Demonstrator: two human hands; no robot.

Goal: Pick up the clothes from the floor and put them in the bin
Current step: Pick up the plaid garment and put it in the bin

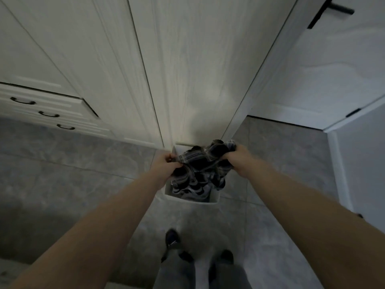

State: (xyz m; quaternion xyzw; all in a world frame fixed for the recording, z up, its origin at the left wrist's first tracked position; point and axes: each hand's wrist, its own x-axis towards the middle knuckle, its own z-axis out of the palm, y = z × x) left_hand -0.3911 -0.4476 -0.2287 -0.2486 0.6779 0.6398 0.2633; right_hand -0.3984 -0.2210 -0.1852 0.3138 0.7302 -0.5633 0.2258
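A dark plaid garment hangs bunched over a white bin that stands on the floor against the wardrobe. My left hand grips the garment's left edge and my right hand grips its right edge. The cloth's lower folds hang down inside the bin's opening. Most of the bin's inside is hidden by the cloth.
White wardrobe doors rise right behind the bin. A drawer unit with dark handles is at the left. A white door stands open at the right. Grey tiled floor spreads around; my feet are below the bin.
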